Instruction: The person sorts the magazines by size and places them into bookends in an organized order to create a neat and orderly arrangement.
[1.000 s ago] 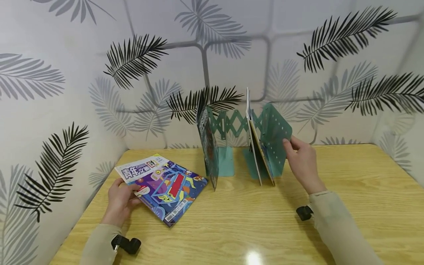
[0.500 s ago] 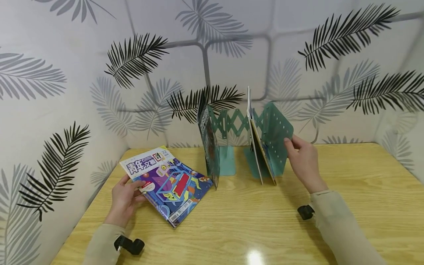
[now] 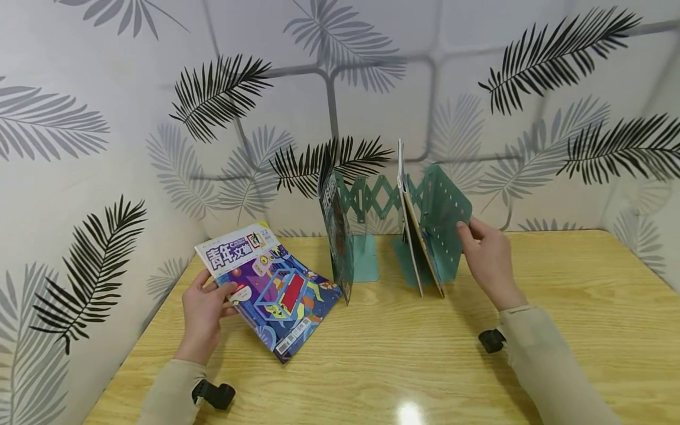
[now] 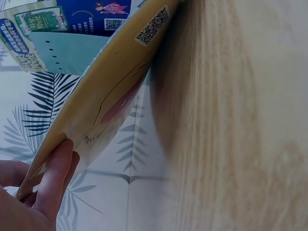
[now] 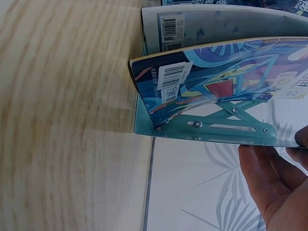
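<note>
My left hand (image 3: 204, 313) grips a purple-blue magazine (image 3: 287, 289) by its left edge, thumb on the cover and fingers beneath. The magazine is tilted above the table; its tan back (image 4: 103, 91) shows in the left wrist view. My right hand (image 3: 489, 260) pinches the right end plate (image 3: 445, 224) of a green expanding bookend, thumb on its inner side. Inside that plate, a magazine with a blue illustrated cover (image 5: 211, 79) leans beside a pale one (image 5: 207, 26). A dark magazine (image 3: 336, 236) stands by the bookend's left end; whether the held magazine's corner touches it, I cannot tell.
Folding green lattice (image 3: 372, 198) joins the bookend's two ends, leaving a gap between the standing magazines. The wooden table (image 3: 372, 360) reaches back to a leaf-patterned wall (image 3: 372, 118). A green base plate (image 3: 365, 260) lies at the left end.
My left hand has moved slightly right and raised the magazine's far-left side, so its cover faces me more. My right hand keeps its hold on the bookend plate.
</note>
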Tool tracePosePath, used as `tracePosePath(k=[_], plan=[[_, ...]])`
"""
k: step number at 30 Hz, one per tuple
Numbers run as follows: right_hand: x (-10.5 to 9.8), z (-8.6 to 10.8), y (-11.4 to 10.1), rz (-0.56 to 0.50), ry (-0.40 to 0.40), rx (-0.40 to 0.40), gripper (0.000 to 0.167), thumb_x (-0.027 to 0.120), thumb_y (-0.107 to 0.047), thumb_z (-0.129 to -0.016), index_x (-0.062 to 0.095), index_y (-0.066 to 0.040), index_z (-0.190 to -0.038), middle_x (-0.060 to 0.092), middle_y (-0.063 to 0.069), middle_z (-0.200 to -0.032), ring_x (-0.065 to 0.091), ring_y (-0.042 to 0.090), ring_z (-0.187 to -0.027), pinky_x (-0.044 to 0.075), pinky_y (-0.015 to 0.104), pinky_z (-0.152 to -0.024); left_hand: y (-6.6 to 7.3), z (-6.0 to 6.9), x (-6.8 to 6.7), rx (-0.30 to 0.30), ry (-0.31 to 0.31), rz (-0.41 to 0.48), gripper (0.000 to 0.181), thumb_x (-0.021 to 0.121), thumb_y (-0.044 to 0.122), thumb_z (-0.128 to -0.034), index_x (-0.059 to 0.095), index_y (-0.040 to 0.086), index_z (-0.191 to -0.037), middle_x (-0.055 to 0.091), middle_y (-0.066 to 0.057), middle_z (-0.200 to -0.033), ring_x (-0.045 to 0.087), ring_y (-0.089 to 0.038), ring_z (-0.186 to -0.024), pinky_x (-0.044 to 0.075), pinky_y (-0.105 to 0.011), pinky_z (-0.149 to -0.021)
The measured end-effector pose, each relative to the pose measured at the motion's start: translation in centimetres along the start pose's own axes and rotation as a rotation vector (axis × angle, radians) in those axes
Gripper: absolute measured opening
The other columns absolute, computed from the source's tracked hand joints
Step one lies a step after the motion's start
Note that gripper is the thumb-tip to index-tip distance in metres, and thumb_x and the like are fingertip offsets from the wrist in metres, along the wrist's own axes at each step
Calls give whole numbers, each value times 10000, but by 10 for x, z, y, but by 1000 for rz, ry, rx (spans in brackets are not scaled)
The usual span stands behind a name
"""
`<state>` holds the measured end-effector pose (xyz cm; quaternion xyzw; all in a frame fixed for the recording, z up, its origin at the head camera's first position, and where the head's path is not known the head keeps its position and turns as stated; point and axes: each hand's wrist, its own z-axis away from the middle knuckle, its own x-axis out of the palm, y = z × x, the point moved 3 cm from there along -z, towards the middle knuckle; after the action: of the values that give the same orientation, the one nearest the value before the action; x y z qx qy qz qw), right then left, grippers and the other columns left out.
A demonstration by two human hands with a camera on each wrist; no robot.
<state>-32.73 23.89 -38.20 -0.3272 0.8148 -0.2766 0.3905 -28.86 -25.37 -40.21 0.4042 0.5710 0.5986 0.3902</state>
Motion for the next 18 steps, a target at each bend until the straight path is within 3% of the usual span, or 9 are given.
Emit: tracePosePath(k=[5, 11, 18], plan=[[0, 0, 0, -6, -2, -1, 431, 498, -357, -1033, 624, -82, -1339, 688, 191, -1135, 685, 314, -870, 453, 102, -581, 5, 5, 3, 69, 13, -19, 539, 609, -55, -892, 503, 55, -1409, 698, -73, -963, 688, -145, -693, 574, -318, -518], [1, 0, 0, -9, -5, 3, 434, 498, -357, -1032, 619, -78, -1343, 684, 187, -1151, 670, 317, -941, 444, 88, -601, 9, 10, 5, 112, 14, -29, 500, 598, -55, -902, 538, 82, -1379, 691, -124, -1039, 692, -158, -744, 575, -327, -519], [0, 0, -1, -35, -18, 1, 449, 487, -369, -1037, 618, -67, -1341, 676, 202, -1154, 676, 309, -822, 486, 115, -573, 20, 16, 10, 192, 23, -96, 519, 593, -46, -895, 540, 98, -1391, 669, -215, -1120, 697, -145, -734, 582, -341, -541]])
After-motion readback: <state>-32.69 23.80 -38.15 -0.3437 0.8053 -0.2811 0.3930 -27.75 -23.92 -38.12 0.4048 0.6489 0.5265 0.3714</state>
